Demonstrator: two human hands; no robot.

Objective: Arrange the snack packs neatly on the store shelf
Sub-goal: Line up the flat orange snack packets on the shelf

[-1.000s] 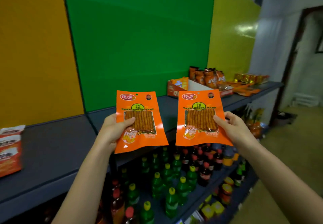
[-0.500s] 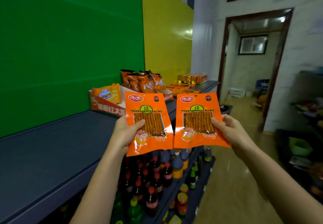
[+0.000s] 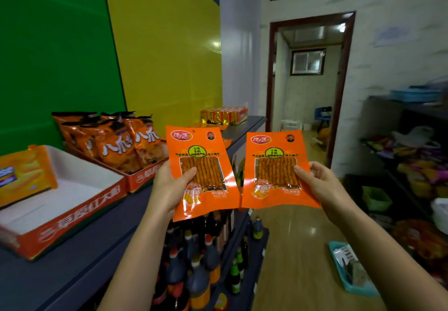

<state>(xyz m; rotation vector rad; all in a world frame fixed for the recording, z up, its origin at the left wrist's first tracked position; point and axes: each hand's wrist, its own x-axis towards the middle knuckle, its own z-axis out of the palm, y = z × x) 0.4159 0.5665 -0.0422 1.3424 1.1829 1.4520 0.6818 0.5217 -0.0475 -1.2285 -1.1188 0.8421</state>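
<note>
Head view is showing a dark grey shelf (image 3: 72, 279) running along the left, backed by green and yellow panels. At its near left end an open orange carton (image 3: 72, 221) with a white inside is sitting on the shelf, with 1 orange wrapped pack (image 3: 26, 177) leaning at its far-left side. Just beyond it a second carton (image 3: 143, 177) is holding a row of upright orange-and-black bags (image 3: 121, 145).

The left hand (image 3: 169, 189) is pinching the left snack pack (image 3: 208, 177) by its left edge, thumb lying on the clear window at the front, fingers hidden behind. This pack is being held upright in the air, slightly tilted, over the shelf's front edge and above dark bottles (image 3: 198, 276) standing on the lower shelves. Gold packs (image 3: 223, 115) are lying at the shelf's far end.

The right snack pack (image 3: 274, 172), of the same orange design, is hanging just beside the first. Their lower inner corners are coming very close, and I cannot tell whether they are touching. The right hand (image 3: 324, 184) is pinching it by its right edge, thumb on the front.

Farther right a doorway (image 3: 308, 92) is standing open, a blue basket (image 3: 337, 259) is lying on the floor, and a cluttered rack (image 3: 400, 109) is filling the right edge.
</note>
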